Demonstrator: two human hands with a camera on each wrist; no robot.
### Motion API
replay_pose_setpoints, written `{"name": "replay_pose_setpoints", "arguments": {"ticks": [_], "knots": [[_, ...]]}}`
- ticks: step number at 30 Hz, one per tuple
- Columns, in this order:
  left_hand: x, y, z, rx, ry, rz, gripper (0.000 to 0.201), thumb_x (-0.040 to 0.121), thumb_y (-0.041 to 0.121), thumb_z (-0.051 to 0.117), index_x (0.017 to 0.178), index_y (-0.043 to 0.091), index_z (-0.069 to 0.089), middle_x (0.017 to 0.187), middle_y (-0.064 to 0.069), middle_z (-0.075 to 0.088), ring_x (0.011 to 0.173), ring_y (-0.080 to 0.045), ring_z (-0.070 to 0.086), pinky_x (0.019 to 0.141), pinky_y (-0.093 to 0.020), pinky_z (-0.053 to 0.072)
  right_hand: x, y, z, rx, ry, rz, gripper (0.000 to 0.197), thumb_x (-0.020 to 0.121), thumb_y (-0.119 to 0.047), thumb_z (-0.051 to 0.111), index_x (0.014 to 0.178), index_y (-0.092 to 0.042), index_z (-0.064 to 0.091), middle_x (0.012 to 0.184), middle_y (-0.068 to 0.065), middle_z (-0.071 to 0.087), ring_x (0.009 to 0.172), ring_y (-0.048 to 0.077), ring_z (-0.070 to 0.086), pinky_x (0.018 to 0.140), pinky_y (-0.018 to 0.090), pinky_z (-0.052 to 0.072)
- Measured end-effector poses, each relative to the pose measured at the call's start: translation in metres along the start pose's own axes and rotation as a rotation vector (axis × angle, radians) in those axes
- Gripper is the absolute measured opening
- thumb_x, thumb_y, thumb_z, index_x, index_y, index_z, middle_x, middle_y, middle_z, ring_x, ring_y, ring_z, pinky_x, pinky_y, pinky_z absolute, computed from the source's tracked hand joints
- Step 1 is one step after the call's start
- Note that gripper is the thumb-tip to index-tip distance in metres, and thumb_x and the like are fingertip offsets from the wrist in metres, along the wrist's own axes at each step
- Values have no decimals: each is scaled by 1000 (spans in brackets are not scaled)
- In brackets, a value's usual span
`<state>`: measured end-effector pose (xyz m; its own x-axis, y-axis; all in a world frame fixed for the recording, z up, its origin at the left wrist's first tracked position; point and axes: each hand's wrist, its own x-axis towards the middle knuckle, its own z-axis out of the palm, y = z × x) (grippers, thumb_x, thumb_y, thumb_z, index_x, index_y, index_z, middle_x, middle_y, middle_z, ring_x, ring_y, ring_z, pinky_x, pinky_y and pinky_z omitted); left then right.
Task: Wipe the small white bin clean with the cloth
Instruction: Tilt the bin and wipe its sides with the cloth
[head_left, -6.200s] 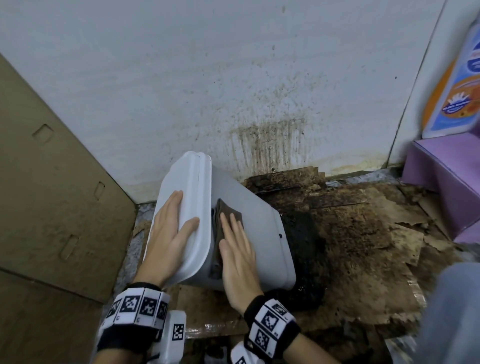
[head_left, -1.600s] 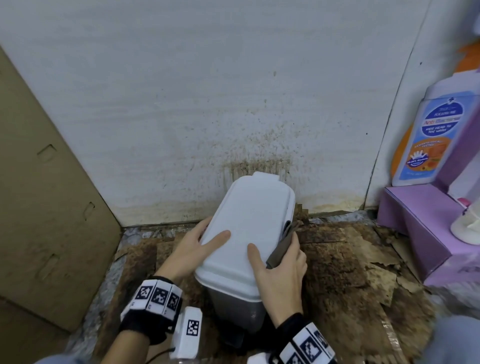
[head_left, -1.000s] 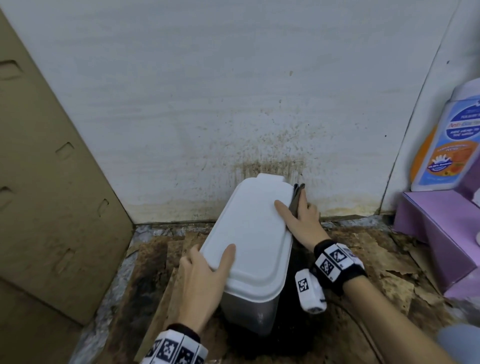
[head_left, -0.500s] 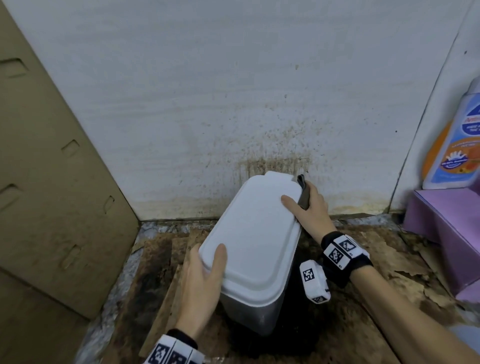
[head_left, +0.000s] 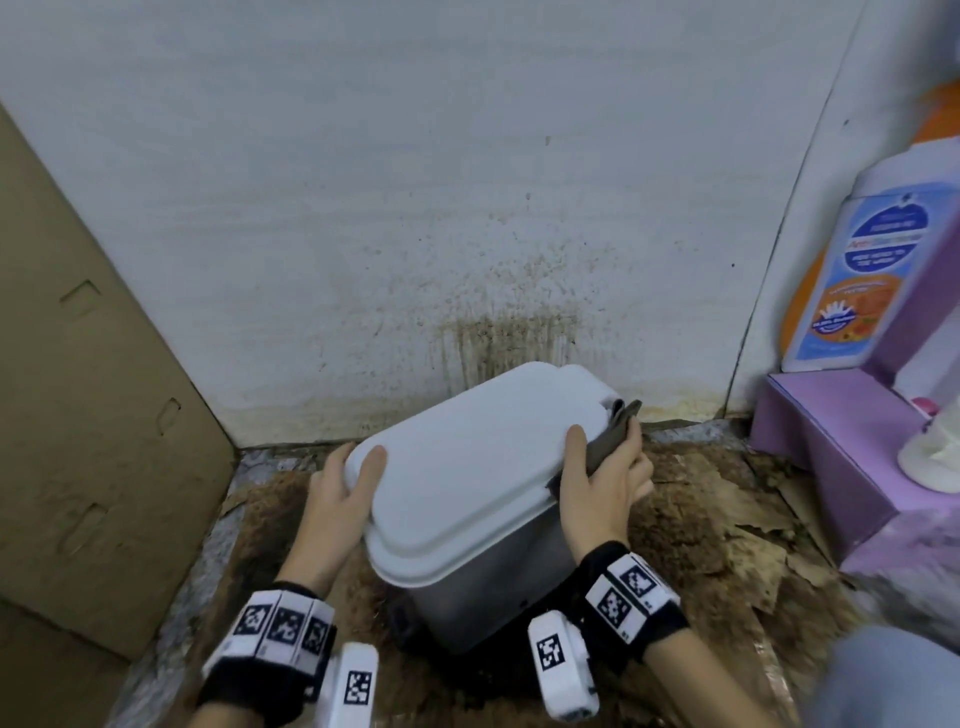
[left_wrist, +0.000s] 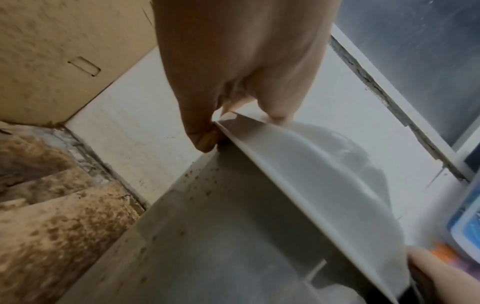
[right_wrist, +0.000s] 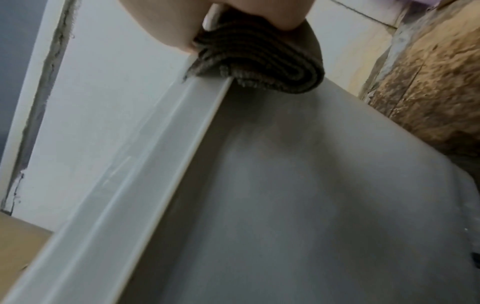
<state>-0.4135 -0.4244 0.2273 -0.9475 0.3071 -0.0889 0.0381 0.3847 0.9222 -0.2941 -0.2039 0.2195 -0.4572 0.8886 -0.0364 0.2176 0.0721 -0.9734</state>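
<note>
Small white bin (head_left: 483, 467), lid closed, upright on floor. Left hand (head_left: 343, 488) grips lid corner; right hand (head_left: 602, 493) pinches folded grey cloth (head_left: 610, 436) against lid edge.

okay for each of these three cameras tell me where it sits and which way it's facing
Head: worn high, facing down at the white bin against the stained wall; both hands and wristbands show.
Left wrist: low beside the bin, looking along the left hand gripping the lid edge.
Right wrist: below the lid rim, looking up at the right hand pressing the cloth.
All three share the bin.
</note>
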Motion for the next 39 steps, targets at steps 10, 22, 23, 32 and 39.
{"name": "replay_pose_setpoints", "arguments": {"ticks": [10,22,23,32,39], "knots": [[-38,6,27,62,112,-134,91,85,74,57,156,31,18,154,-6,26,140,-32,35,110,-50,38,60,-4,-15,169,-106,56,51,103,-49,41,149,-29,36,150,5,42,138,30,39,110,50,36],[-31,6,17,-141,46,90,63,80,74,65,136,52,45,124,38,53,120,2,57,105,-37,47,69,-3,-32,189,-214,-45,42,99,-39,58,137,-24,49,114,-10,58,108,19,56,84,33,45],[-27,11,14,-128,23,97,67,83,72,64,141,45,45,127,36,54,119,4,57,105,-36,47,62,0,-34,208,-158,-42,44,98,-39,58,139,-25,48,113,-11,57,109,18,55,89,35,44],[12,22,-4,-56,-83,14,88,88,64,58,161,26,26,166,7,28,149,-18,33,121,-45,32,19,24,-43,286,41,-6,40,105,-35,42,142,-23,48,137,2,58,127,23,52,104,40,41],[13,16,-2,-56,-109,-16,79,94,56,58,160,26,28,164,9,30,149,-18,33,112,-34,32,32,18,-59,369,-12,75,45,106,-29,42,149,-13,44,138,-7,47,128,9,42,104,29,33]]}}
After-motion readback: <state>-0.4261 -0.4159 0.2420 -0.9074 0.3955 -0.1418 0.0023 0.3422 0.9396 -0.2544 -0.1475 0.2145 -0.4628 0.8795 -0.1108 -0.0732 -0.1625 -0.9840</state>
